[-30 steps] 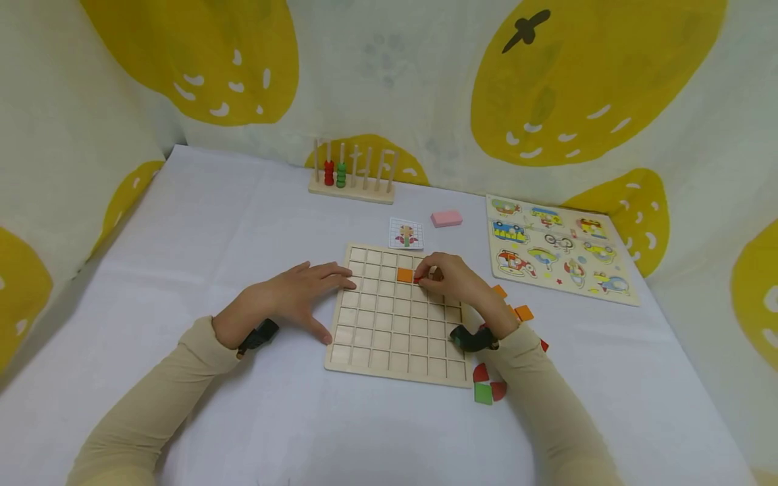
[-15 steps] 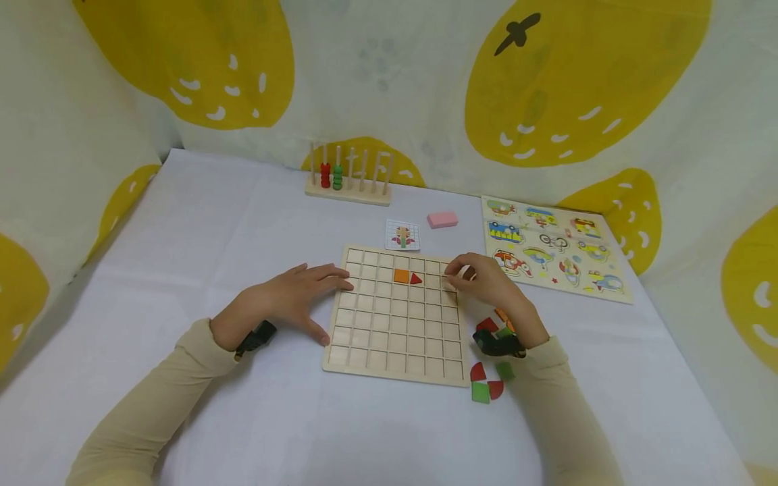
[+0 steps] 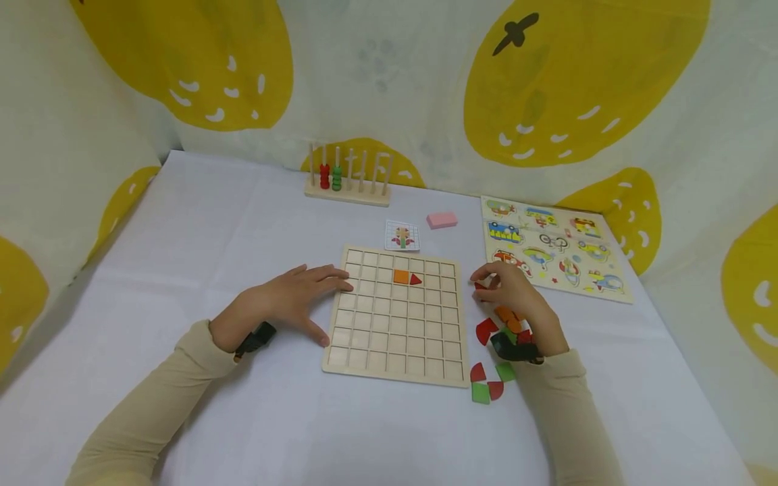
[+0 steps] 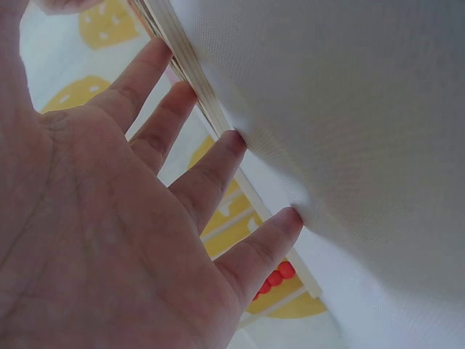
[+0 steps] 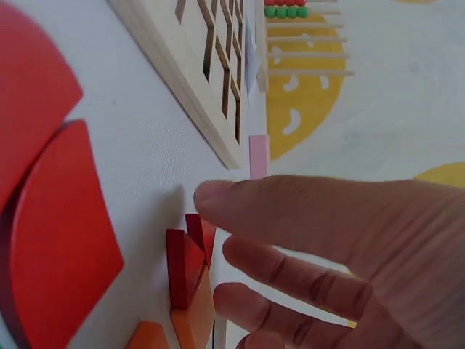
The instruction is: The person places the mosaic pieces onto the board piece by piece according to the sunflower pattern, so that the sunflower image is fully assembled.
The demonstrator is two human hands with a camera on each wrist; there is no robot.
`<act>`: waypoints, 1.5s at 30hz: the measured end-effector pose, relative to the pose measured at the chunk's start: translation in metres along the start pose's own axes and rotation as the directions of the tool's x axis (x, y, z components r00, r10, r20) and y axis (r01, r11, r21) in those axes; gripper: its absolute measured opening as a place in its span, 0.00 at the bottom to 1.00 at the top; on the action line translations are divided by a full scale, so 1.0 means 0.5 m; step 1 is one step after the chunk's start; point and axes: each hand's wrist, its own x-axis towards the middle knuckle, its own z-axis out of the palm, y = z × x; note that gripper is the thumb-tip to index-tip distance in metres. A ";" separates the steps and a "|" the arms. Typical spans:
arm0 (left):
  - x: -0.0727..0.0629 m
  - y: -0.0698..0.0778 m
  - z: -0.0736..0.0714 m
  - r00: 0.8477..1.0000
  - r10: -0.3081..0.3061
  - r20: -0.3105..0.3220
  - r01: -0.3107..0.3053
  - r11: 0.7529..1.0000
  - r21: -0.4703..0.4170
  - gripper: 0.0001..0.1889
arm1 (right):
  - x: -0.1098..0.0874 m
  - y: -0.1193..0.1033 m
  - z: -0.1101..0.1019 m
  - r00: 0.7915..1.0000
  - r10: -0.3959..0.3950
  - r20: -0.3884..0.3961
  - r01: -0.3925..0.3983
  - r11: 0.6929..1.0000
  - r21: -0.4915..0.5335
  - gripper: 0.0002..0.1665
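A wooden grid board [image 3: 389, 325] lies in front of me, with an orange square tile [image 3: 401, 276] and a red triangle tile [image 3: 416, 279] side by side in its upper cells. My left hand [image 3: 286, 298] is spread at the board's left edge; its fingertips [image 4: 234, 139] touch the edge and the cloth. To the right of the board, my right hand [image 3: 512, 290] hovers low over loose tiles, thumb and fingers apart. A red tile [image 3: 480, 287] shows right at its fingertips. In the right wrist view, red tiles [image 5: 183, 265] and an orange tile [image 5: 195, 314] lie below the fingers.
Red quarter-circle tiles [image 3: 485, 331] and a green square tile [image 3: 481, 393] lie along the board's right side. Behind the board are a pattern card [image 3: 402, 235], a pink block [image 3: 442, 220] and a bead counting rack [image 3: 347, 192]. A vehicle puzzle board [image 3: 556, 246] sits back right.
My right hand has let go of the red triangle beside the orange square and moved right, off the board to the loose tiles. My left hand stays at the board's left edge.
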 end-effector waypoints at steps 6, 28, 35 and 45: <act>-0.003 0.000 0.001 1.000 0.004 -0.005 -0.004 1.000 0.000 0.51 | 0.001 0.009 -0.003 0.999 0.044 0.017 -0.044 0.999 -0.010 0.13; -0.006 0.002 0.001 1.000 -0.005 -0.004 0.005 1.000 -0.025 0.51 | 0.011 -0.009 0.021 0.997 -0.079 -0.010 0.079 0.996 -0.034 0.12; -0.005 0.003 0.004 1.000 -0.007 -0.001 0.007 1.000 -0.028 0.51 | 0.020 -0.039 0.036 0.992 -0.128 0.015 0.128 0.992 -0.018 0.12; -0.004 0.001 0.000 1.000 0.000 -0.001 -0.001 1.000 -0.023 0.51 | 0.061 -0.094 0.059 0.980 -0.189 0.057 0.191 0.981 -0.029 0.13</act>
